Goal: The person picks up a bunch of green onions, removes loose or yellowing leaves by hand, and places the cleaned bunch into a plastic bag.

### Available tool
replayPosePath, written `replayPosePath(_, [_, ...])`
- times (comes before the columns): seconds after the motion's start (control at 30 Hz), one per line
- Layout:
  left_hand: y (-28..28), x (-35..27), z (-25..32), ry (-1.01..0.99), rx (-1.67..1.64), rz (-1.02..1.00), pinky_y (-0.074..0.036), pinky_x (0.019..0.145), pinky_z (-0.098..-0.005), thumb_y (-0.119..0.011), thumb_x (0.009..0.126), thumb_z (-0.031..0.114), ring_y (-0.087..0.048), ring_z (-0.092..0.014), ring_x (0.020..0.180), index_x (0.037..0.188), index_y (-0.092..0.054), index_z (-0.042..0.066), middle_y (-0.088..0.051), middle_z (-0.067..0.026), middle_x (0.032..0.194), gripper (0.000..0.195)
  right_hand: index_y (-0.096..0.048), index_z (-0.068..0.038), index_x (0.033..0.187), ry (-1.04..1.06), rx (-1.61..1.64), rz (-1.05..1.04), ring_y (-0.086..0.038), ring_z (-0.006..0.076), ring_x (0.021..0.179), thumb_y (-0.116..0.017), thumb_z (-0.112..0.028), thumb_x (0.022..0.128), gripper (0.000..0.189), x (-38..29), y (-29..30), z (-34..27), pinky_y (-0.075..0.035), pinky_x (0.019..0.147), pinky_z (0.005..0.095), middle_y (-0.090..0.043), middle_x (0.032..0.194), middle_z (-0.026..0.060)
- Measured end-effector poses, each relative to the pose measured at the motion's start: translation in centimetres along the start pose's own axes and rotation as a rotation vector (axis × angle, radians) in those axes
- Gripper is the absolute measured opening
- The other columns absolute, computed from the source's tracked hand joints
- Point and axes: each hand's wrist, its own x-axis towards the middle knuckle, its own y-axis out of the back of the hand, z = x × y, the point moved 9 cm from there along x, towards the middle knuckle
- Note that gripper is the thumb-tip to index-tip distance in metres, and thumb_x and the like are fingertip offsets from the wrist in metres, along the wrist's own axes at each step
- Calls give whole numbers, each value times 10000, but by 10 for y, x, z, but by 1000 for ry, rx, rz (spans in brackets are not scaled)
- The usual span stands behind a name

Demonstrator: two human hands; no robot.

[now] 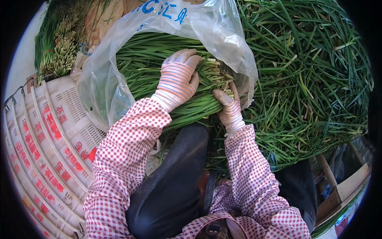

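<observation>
A clear plastic bag (pixel 98 80) with blue writing lies open before me, holding long green garlic chives (pixel 140 59). My left hand (pixel 179 76), in a striped knit glove, lies over the leaves with its fingers curved down near the pale cut ends (pixel 213 70). Whether it grips any stalks I cannot tell. At the bag's mouth, my right hand (pixel 231 104), gloved the same way, has its thumb and fingers around the stem ends of a lower bunch (pixel 197 110). The leaves of this bunch point left, partly under my left wrist.
Loose chives (pixel 301 74) form a large heap on the right. A white plastic crate (pixel 53 143) with red writing stands at the left. Tied bundles (pixel 59 50) lie beyond it, beside some cardboard (pixel 103 21). My dark-clad knee (pixel 179 167) is just below the bag; a wooden frame (pixel 343 188) sits lower right.
</observation>
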Motion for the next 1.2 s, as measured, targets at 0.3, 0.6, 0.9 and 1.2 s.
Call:
replayPosePath(0.3, [-10, -16, -15, 115, -13, -28, -372, 1015, -451, -582, 751, 20, -444, -443, 1190, 1082, -632, 78, -473, -248, 1291, 340, -418, -34, 1334, -97, -5, -261, -578, 229, 1069, -707, 12, 729, 673, 7, -42, -13, -486, 928, 381, -583, 1197, 99])
replayPosePath(0.6, [-18, -6, -41, 216, 24, -147, -343, 1056, -454, -549, 750, 37, -381, -425, 1270, 1043, -678, 118, -448, -212, 1353, 330, -461, -52, 1314, -6, -158, -219, -565, 153, 1052, -719, 61, 723, 654, -29, -61, -10, -463, 929, 292, -579, 1184, 61])
replayPosePath(0.9, [11, -28, -21, 252, -224, -73, -247, 1107, -450, -435, 737, -48, -313, -436, 1327, 967, -656, 19, -460, -215, 1346, 327, -298, -87, 1417, 179, -134, -242, -488, 204, 1181, -788, 22, 670, 900, -55, -86, -15, -428, 995, 342, -462, 1314, 88])
replayPosePath(1.2, [10, -23, -24, 175, -157, -95, -272, 1093, -461, -526, 771, -17, -301, -436, 1330, 997, -670, 68, -462, -194, 1354, 282, -458, -30, 1309, 83, -228, -336, -529, 171, 1113, -841, -51, 646, 766, -25, -110, -16, -455, 954, 309, -534, 1216, 82])
